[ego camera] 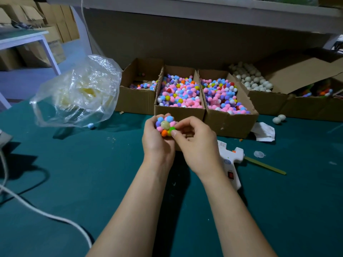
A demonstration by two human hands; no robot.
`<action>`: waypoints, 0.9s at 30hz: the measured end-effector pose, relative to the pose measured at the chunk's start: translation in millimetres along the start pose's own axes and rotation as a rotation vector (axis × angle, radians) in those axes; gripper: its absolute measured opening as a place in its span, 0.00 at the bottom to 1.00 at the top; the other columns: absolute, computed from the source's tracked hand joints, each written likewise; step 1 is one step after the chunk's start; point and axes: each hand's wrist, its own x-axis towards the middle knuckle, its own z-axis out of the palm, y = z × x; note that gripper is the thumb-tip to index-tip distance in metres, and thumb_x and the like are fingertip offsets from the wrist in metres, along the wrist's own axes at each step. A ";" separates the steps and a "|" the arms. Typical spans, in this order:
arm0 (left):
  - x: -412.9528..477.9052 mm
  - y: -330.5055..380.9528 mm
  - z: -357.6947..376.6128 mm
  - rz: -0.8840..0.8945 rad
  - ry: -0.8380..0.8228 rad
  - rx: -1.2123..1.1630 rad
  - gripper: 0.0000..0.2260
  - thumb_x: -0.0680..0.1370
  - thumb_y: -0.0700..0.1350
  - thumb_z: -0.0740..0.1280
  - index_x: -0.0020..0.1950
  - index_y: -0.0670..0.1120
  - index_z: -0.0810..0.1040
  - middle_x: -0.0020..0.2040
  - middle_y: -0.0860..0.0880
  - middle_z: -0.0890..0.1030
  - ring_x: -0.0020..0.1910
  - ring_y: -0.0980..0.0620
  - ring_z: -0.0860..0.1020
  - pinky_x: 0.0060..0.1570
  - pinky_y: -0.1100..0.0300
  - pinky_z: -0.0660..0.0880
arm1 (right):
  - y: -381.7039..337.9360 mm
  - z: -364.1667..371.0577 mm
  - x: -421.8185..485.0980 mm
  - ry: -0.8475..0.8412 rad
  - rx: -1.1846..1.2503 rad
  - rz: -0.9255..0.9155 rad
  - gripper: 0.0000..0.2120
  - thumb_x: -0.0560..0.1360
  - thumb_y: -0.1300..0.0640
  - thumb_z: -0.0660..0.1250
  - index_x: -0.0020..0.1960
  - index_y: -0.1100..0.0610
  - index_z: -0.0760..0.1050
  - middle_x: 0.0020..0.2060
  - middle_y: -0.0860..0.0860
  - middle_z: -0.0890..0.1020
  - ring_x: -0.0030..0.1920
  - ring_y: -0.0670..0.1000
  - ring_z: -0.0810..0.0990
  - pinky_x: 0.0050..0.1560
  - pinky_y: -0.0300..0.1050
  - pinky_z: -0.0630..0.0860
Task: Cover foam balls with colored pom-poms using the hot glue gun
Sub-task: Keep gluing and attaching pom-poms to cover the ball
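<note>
The left hand (157, 140) curls around the ball (164, 125); the right hand (196, 145) pinches a green pom-pom (172, 128) against its right side.

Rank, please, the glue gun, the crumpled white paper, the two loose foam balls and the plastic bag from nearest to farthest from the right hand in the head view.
From the right hand:
1. glue gun, beside its wrist.
2. crumpled white paper, to the right.
3. loose foam balls, farther right.
4. plastic bag, far left.
</note>
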 end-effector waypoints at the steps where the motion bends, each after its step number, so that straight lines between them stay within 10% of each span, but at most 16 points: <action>1: 0.6 0.0 -0.7 0.006 0.000 0.010 0.10 0.80 0.42 0.59 0.57 0.41 0.75 0.48 0.43 0.78 0.43 0.49 0.77 0.54 0.53 0.77 | 0.2 0.7 -0.9 0.002 0.009 -0.001 0.07 0.74 0.58 0.72 0.46 0.48 0.75 0.40 0.39 0.79 0.44 0.35 0.78 0.41 0.26 0.74; 8: -1.4 -0.7 -2.1 0.037 0.015 0.056 0.06 0.79 0.41 0.60 0.47 0.42 0.76 0.38 0.46 0.80 0.32 0.51 0.79 0.35 0.58 0.78 | 1.2 4.1 -3.1 0.078 -0.088 -0.090 0.05 0.74 0.62 0.71 0.46 0.54 0.78 0.45 0.45 0.78 0.43 0.38 0.76 0.43 0.24 0.71; 27: -8.3 -3.7 2.4 0.079 0.031 0.069 0.10 0.78 0.39 0.58 0.37 0.43 0.73 0.31 0.47 0.79 0.26 0.53 0.77 0.30 0.63 0.76 | 1.5 10.3 -4.7 0.141 -0.088 -0.143 0.08 0.73 0.63 0.70 0.52 0.56 0.78 0.46 0.45 0.77 0.42 0.37 0.73 0.43 0.21 0.67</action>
